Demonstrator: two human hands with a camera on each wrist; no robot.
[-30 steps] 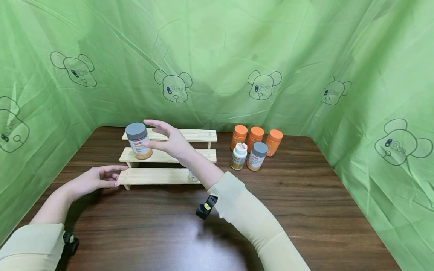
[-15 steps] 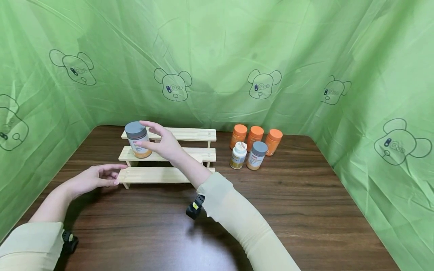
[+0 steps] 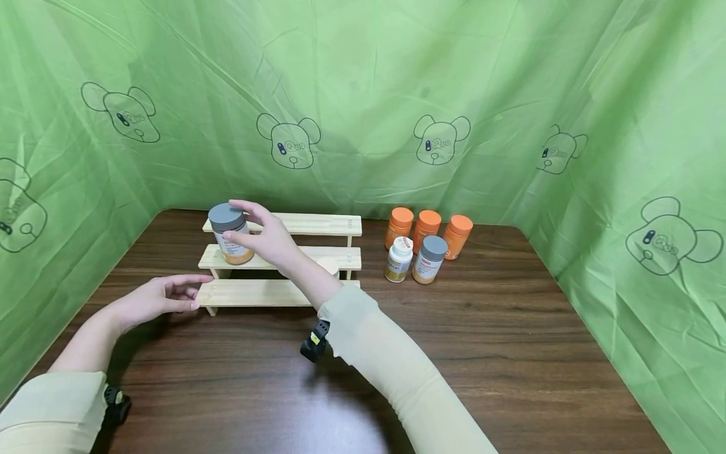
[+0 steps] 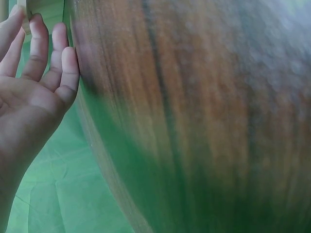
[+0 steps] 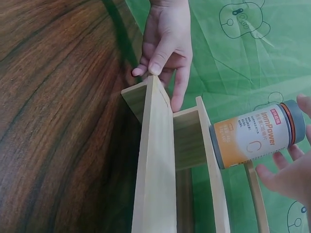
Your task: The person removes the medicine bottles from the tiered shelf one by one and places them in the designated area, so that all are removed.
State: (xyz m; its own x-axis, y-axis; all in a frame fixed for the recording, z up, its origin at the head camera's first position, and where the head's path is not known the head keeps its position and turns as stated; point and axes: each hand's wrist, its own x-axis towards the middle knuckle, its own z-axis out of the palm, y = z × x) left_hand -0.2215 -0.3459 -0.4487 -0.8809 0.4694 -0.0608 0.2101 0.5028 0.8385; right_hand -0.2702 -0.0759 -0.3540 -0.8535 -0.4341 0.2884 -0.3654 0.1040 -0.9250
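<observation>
A three-step wooden rack (image 3: 266, 292) stands on the table. At its left end, my left hand (image 3: 149, 304) pinches the lowest board, thumb on the near corner and index finger behind, as the right wrist view shows. A grey-lidded supplement bottle (image 3: 234, 246) with a white and orange label stands upright on the middle step, at the left. My right hand (image 3: 269, 238) is around the bottle's right side, fingers spread, with the index finger at the lid and the thumb in front of the label. In the right wrist view the thumb (image 5: 272, 175) is slightly apart from the bottle.
Right of the rack stand several orange bottles (image 3: 426, 232), a small white-capped bottle (image 3: 399, 260) and another grey-lidded bottle (image 3: 429, 260). A pale round lid (image 3: 329, 265) shows behind my right forearm, the rest hidden. Green cloth (image 3: 363, 82) surrounds the dark wooden table (image 3: 482, 353).
My right hand has moved left and closer around the grey-lidded bottle, its forearm shifting left too. The bottle keeps its place on the rack. My left hand has stayed at the rack's end.
</observation>
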